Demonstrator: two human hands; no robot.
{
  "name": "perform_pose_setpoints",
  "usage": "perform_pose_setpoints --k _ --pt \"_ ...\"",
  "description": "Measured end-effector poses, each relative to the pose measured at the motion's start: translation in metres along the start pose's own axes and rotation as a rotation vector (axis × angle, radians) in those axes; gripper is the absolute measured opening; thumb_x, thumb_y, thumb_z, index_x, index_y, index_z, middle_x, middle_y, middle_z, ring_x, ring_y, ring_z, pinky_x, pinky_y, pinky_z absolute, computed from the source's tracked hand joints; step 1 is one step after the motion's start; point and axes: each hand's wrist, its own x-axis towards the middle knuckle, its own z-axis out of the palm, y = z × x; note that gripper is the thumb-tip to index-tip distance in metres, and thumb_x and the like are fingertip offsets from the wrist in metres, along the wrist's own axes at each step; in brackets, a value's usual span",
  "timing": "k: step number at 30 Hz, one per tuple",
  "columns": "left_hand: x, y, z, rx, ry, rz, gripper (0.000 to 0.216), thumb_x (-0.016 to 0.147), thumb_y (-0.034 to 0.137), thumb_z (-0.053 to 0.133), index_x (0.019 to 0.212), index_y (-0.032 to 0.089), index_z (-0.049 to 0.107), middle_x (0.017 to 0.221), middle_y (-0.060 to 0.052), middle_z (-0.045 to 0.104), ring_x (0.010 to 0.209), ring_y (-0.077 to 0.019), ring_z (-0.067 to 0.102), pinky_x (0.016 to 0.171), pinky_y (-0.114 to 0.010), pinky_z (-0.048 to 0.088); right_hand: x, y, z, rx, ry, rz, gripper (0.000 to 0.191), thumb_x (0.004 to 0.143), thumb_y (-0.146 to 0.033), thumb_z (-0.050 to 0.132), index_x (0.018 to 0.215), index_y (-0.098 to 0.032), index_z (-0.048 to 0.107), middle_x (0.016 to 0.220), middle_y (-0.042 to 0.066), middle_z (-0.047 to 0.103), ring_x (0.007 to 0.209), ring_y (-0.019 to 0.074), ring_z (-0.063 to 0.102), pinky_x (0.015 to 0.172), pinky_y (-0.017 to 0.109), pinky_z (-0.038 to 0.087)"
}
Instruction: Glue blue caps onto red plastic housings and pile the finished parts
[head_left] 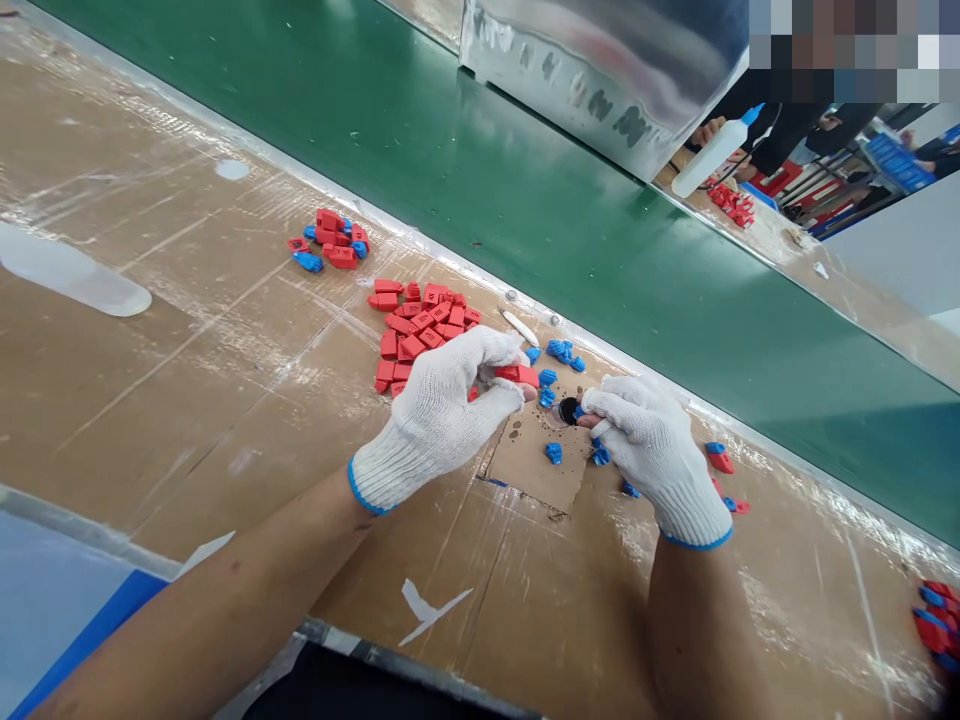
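In its white knit glove, my left hand (pixel 450 400) pinches a red plastic piece (pixel 517 375) between thumb and fingers. My right hand (pixel 637 430), gloved the same way, has its fingertips closed on a small blue piece (pixel 578 411), mostly hidden by the fingers. Right beside those fingertips is a small round container with something black (pixel 568 411) inside. A stained cardboard square (pixel 536 465) lies below, with a loose blue piece (pixel 553 453) on it. More blue pieces (pixel 559 350) are scattered behind, between the hands.
A heap of red pieces (pixel 424 325) lies behind my left hand, near a white pen-like tool (pixel 519 326). Mixed red and blue pieces (pixel 334 240) sit farther left. Beyond the table edge runs a green belt (pixel 420 150) with a metal housing (pixel 600 80). Another person's hand (pixel 705 132) is across it.
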Motion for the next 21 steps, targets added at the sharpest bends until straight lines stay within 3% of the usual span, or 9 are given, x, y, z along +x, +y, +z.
perform_pose_setpoints --k 5,11,14,18,21 --pt "-0.001 -0.002 0.0 -0.047 -0.011 -0.052 0.012 0.089 0.017 0.068 0.101 0.019 0.07 0.103 -0.007 0.081 0.097 -0.0229 0.079 0.085 -0.04 0.069 0.0 0.001 0.001 -0.028 0.003 -0.011 0.024 0.101 -0.014 0.055 0.082 -0.021 0.067 0.075 0.002 0.063 0.073 0.0187 0.055 0.07 0.034 0.039" --pt "-0.001 0.0 0.001 -0.086 -0.006 -0.118 0.017 0.086 0.016 0.068 0.102 0.019 0.07 0.107 -0.008 0.08 0.099 -0.0232 0.078 0.091 -0.041 0.068 0.002 -0.002 -0.002 0.006 0.043 -0.013 0.025 0.101 -0.013 0.056 0.08 -0.022 0.067 0.073 0.001 0.062 0.07 0.0176 0.055 0.067 0.034 0.041" --pt "0.0 0.005 0.002 -0.157 -0.01 -0.195 0.021 0.083 0.015 0.072 0.104 0.019 0.07 0.101 -0.006 0.078 0.094 -0.0209 0.077 0.087 -0.037 0.067 -0.001 -0.003 -0.008 0.082 0.136 -0.004 0.024 0.101 -0.015 0.06 0.08 -0.022 0.068 0.073 0.001 0.064 0.068 0.0172 0.056 0.064 0.034 0.043" --pt "0.0 0.015 0.008 -0.457 -0.059 -0.376 0.024 0.08 0.015 0.078 0.101 0.018 0.068 0.089 -0.002 0.076 0.078 -0.0148 0.074 0.078 -0.03 0.065 -0.011 -0.009 -0.019 0.22 0.357 0.063 0.004 0.098 -0.022 0.077 0.095 -0.026 0.077 0.092 0.003 0.077 0.083 0.0207 0.069 0.072 0.036 0.055" --pt "-0.004 0.023 0.014 -0.621 -0.135 -0.472 0.019 0.08 0.019 0.081 0.093 0.015 0.068 0.08 0.0 0.073 0.068 -0.0111 0.07 0.07 -0.026 0.062 -0.016 -0.02 -0.026 0.348 0.449 0.051 0.007 0.096 -0.028 0.082 0.103 -0.029 0.079 0.093 0.002 0.078 0.082 0.0202 0.071 0.07 0.035 0.058"
